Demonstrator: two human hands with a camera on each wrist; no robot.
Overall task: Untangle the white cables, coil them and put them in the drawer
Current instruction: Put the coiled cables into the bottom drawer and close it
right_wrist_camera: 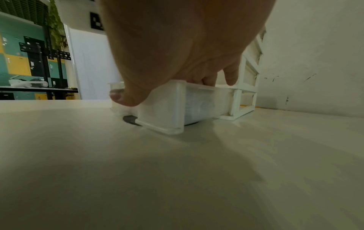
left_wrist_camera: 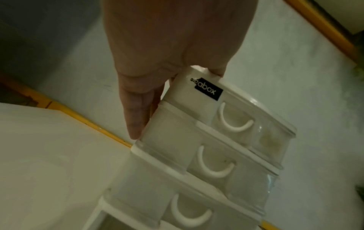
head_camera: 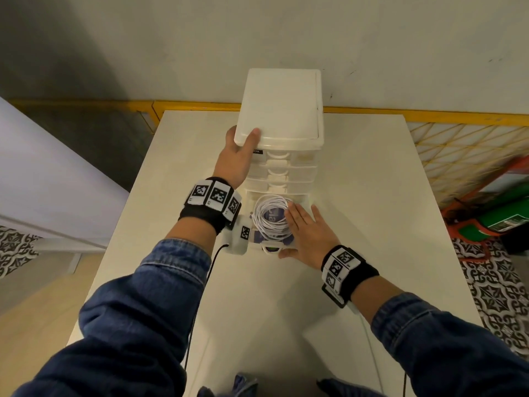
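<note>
Status: nearly complete. One cable coil lies in the pulled-out bottom drawer at the tabletop centre; closing remains. Count: one cabinet, four drawers, three shut. Left hand grips the cabinet's top corner. Right hand rests flat, fingers straight, on the drawer.

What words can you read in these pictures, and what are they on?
"abox": white letters on a black label at the top front corner of the drawer unit; letters before it are too squashed to read.
"ox": the same label's end in the head view.
Blue print under the coiled white cable in the open drawer: covered, unreadable.
</note>
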